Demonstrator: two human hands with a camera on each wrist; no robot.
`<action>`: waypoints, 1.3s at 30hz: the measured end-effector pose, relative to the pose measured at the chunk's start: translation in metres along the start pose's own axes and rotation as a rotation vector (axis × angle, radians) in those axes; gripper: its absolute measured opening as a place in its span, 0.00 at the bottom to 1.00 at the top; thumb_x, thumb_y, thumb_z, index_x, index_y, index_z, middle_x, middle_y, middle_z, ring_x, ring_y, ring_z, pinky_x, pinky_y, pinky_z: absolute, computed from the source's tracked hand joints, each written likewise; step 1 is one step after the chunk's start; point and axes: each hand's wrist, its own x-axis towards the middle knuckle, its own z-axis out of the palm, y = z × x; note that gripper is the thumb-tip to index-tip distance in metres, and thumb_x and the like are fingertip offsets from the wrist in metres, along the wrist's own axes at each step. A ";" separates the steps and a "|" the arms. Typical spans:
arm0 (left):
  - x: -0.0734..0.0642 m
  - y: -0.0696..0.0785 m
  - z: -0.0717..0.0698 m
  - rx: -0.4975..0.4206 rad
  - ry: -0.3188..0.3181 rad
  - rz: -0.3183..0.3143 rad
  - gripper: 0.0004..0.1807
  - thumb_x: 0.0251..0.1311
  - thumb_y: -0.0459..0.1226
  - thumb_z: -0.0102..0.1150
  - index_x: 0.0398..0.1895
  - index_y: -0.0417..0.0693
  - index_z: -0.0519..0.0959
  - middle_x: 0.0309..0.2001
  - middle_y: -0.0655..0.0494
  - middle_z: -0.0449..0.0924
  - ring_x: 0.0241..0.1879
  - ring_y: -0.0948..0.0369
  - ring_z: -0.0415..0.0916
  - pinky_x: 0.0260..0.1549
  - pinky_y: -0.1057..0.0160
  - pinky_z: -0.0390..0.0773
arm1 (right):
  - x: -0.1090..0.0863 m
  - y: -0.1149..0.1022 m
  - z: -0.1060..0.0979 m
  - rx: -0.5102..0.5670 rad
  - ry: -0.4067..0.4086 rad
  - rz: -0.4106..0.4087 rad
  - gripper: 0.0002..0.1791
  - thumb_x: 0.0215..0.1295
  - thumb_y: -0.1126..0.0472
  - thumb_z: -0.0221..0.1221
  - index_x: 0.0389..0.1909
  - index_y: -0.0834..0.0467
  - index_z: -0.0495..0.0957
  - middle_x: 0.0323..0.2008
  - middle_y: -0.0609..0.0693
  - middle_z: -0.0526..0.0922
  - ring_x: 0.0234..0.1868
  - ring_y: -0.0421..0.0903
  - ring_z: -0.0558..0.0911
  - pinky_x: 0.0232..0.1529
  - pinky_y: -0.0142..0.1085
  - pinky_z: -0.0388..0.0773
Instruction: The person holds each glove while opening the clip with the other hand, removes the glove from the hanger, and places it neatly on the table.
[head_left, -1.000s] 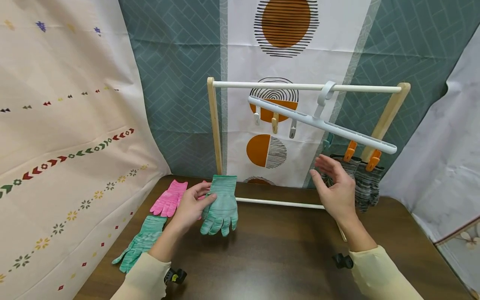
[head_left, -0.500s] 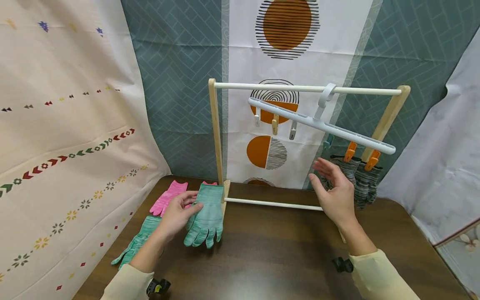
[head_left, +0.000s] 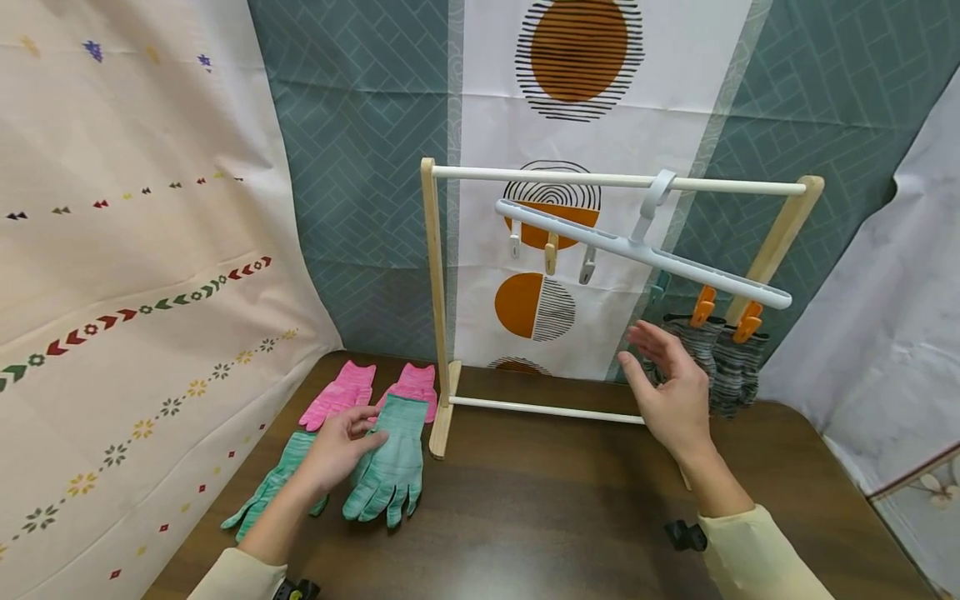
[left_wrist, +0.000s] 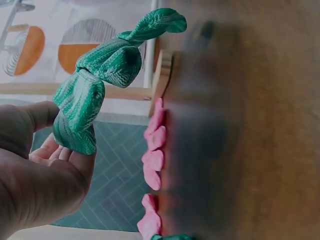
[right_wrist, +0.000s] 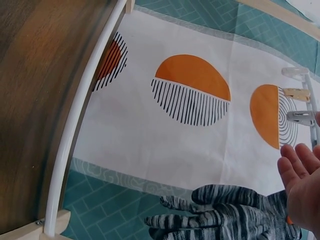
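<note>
My left hand [head_left: 337, 454] pinches a green knit glove [head_left: 396, 467] near its side, between thumb and fingers. The glove hangs above the table, cuff up and fingers down; the left wrist view shows its folded edge [left_wrist: 82, 107]. A second green glove [head_left: 272, 492] lies partly behind my left forearm. My right hand [head_left: 675, 396] is raised with relaxed, spread fingers and holds nothing. Close beside it, black-and-grey striped gloves [head_left: 733, 375] hang from orange clips [head_left: 748, 322]; in the right wrist view those gloves [right_wrist: 220, 215] are below the hand.
Two pink gloves [head_left: 341, 396] lie at the table's back left, one partly behind the held glove. A wooden rack [head_left: 437, 283] with white bars carries a tilted white hanger [head_left: 600, 237]. Several clips, including a beige clip [head_left: 551, 252], dangle from its left half. Patterned cloths surround the table.
My left hand has moved left and down, toward me, carrying the green glove away from the rack. More of the right pink glove shows. My right hand has barely moved.
</note>
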 end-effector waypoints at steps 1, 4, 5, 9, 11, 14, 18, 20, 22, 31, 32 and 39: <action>-0.001 -0.002 0.000 0.004 -0.002 -0.006 0.29 0.73 0.35 0.66 0.72 0.31 0.72 0.62 0.34 0.81 0.66 0.39 0.74 0.59 0.44 0.79 | 0.000 0.000 0.000 0.000 0.000 0.001 0.30 0.64 0.74 0.71 0.68 0.62 0.79 0.57 0.57 0.87 0.56 0.48 0.85 0.60 0.25 0.75; -0.002 -0.007 0.001 0.013 -0.018 -0.014 0.28 0.72 0.34 0.66 0.71 0.30 0.72 0.60 0.37 0.83 0.63 0.41 0.77 0.56 0.47 0.80 | -0.001 0.002 0.001 0.000 0.003 0.002 0.30 0.64 0.75 0.71 0.67 0.63 0.79 0.56 0.58 0.87 0.56 0.49 0.85 0.60 0.25 0.76; -0.003 -0.009 0.001 0.018 -0.022 -0.018 0.28 0.72 0.34 0.66 0.71 0.30 0.72 0.58 0.38 0.84 0.62 0.42 0.78 0.55 0.47 0.81 | -0.002 0.002 0.002 -0.001 0.008 0.001 0.30 0.63 0.76 0.71 0.67 0.63 0.79 0.56 0.58 0.87 0.55 0.50 0.86 0.60 0.25 0.76; -0.004 -0.014 0.000 0.045 -0.021 -0.036 0.28 0.72 0.34 0.66 0.70 0.31 0.73 0.58 0.39 0.83 0.58 0.44 0.80 0.51 0.49 0.82 | -0.002 0.004 0.002 -0.005 0.023 -0.003 0.30 0.62 0.77 0.71 0.66 0.65 0.79 0.55 0.59 0.87 0.55 0.52 0.86 0.60 0.26 0.76; -0.005 -0.016 0.000 0.056 -0.012 -0.047 0.27 0.71 0.34 0.67 0.69 0.31 0.74 0.57 0.39 0.83 0.57 0.44 0.80 0.50 0.49 0.82 | -0.003 0.004 0.001 -0.005 0.026 0.000 0.30 0.62 0.77 0.70 0.66 0.65 0.79 0.55 0.59 0.87 0.55 0.51 0.86 0.59 0.26 0.76; -0.006 -0.019 -0.001 0.076 -0.004 -0.055 0.26 0.71 0.33 0.67 0.68 0.31 0.75 0.56 0.39 0.84 0.59 0.42 0.79 0.49 0.50 0.82 | -0.003 0.003 0.000 0.003 0.025 0.002 0.30 0.63 0.77 0.70 0.67 0.64 0.79 0.56 0.60 0.87 0.56 0.46 0.85 0.59 0.26 0.76; -0.006 -0.023 -0.003 0.102 -0.005 -0.066 0.25 0.70 0.31 0.67 0.67 0.30 0.75 0.53 0.40 0.85 0.60 0.39 0.77 0.49 0.47 0.82 | -0.003 0.004 -0.002 0.006 0.028 0.001 0.30 0.63 0.76 0.70 0.67 0.63 0.79 0.56 0.60 0.87 0.56 0.40 0.84 0.59 0.25 0.76; -0.006 -0.026 -0.004 0.114 -0.005 -0.073 0.25 0.69 0.31 0.67 0.66 0.30 0.76 0.51 0.42 0.86 0.58 0.40 0.79 0.48 0.48 0.82 | -0.003 0.005 -0.003 0.005 0.031 0.003 0.30 0.63 0.76 0.70 0.67 0.63 0.79 0.56 0.60 0.87 0.56 0.39 0.84 0.59 0.25 0.76; -0.005 -0.028 -0.004 0.124 -0.004 -0.083 0.24 0.69 0.30 0.67 0.66 0.30 0.76 0.48 0.44 0.86 0.54 0.43 0.80 0.45 0.50 0.81 | -0.003 0.005 -0.004 0.003 0.034 0.004 0.30 0.63 0.76 0.70 0.67 0.64 0.79 0.56 0.60 0.87 0.56 0.38 0.84 0.59 0.25 0.76; -0.001 -0.036 -0.007 0.202 -0.005 -0.095 0.24 0.65 0.29 0.68 0.63 0.30 0.77 0.43 0.45 0.84 0.42 0.51 0.78 0.36 0.55 0.77 | -0.004 0.004 -0.005 0.018 0.034 -0.011 0.31 0.63 0.77 0.70 0.67 0.61 0.79 0.56 0.60 0.87 0.57 0.34 0.83 0.60 0.26 0.76; -0.001 -0.036 -0.007 0.215 -0.005 -0.093 0.24 0.65 0.29 0.69 0.63 0.29 0.77 0.42 0.45 0.84 0.42 0.51 0.79 0.36 0.55 0.78 | -0.004 0.004 -0.006 0.018 0.036 -0.014 0.31 0.62 0.77 0.70 0.67 0.61 0.79 0.56 0.60 0.87 0.57 0.34 0.83 0.60 0.25 0.76; 0.001 -0.034 -0.010 0.305 -0.012 -0.095 0.26 0.62 0.29 0.71 0.62 0.29 0.77 0.40 0.45 0.83 0.43 0.48 0.80 0.40 0.48 0.80 | -0.003 0.004 -0.007 0.018 0.053 -0.003 0.30 0.63 0.78 0.69 0.66 0.63 0.79 0.55 0.62 0.87 0.57 0.34 0.83 0.60 0.24 0.75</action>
